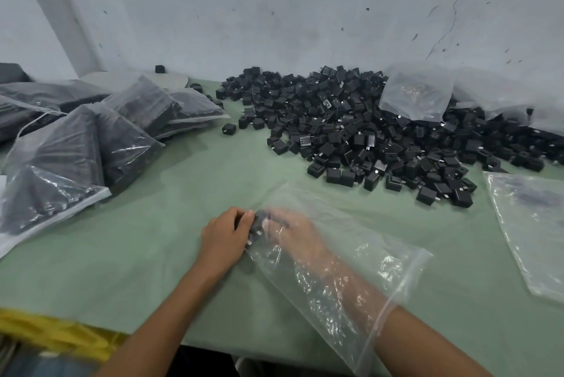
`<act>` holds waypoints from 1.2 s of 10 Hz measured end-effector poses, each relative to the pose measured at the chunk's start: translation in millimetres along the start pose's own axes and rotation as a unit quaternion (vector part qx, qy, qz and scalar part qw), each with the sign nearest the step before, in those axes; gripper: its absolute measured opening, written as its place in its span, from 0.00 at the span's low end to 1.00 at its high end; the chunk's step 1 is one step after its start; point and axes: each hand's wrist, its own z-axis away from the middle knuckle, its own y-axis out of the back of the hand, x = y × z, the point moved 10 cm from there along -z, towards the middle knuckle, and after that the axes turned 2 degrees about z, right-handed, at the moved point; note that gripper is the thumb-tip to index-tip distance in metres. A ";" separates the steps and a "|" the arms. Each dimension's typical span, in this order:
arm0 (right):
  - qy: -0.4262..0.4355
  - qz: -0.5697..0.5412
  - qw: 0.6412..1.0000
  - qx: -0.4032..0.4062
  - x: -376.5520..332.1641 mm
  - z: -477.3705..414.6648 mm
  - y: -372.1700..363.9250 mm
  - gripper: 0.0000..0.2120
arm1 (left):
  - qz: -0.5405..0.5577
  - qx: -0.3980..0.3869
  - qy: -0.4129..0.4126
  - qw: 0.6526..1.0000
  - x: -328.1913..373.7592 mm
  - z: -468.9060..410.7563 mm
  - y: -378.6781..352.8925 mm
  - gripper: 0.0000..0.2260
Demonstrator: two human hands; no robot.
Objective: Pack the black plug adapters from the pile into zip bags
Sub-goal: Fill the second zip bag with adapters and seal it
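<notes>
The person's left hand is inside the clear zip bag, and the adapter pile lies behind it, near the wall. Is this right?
No. The head view shows the right hand inside the clear zip bag; the left hand is outside, at its corner. The adapter pile does lie behind, near the wall.

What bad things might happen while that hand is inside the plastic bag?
1. The adapters have metal prongs that might poke through the thin zip bag where the left hand grips its end.
2. The bag's mouth lies open around the forearm, near the edge of the table. Adapters could slide out and fall when the right hand pulls back.
</notes>
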 end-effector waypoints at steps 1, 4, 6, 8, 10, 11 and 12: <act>0.061 0.009 0.998 -0.034 -19.3 -2.3 -6.1 0.12 | -0.005 -0.001 -0.007 1.000 -0.1 -1.0 -1.0 0.14; 0.081 0.026 0.994 -0.063 -10.1 10.1 -10.0 0.11 | 0.009 -0.047 -0.026 0.998 0.3 -4.0 -7.6 0.10; 0.091 -0.031 0.994 -0.059 -14.7 17.6 -16.6 0.09 | 0.050 -0.109 -0.013 0.993 -1.3 -13.5 -15.6 0.08; 0.037 0.248 0.968 0.017 2.0 7.6 -7.4 0.33 | -0.004 -0.072 -0.022 0.997 -5.5 -12.7 -15.0 0.12; 0.061 0.260 0.964 0.021 4.1 11.5 -13.2 0.33 | -0.008 -0.050 0.034 0.998 -11.6 -21.3 -14.6 0.15; 0.101 0.232 0.965 0.070 -25.6 21.4 -6.2 0.23 | 0.008 -0.036 0.037 0.999 -10.9 -17.6 -17.4 0.12; 0.125 0.274 0.950 0.086 -27.5 33.2 -13.8 0.19 | 0.020 -0.036 0.030 0.999 -7.8 -14.2 -18.9 0.09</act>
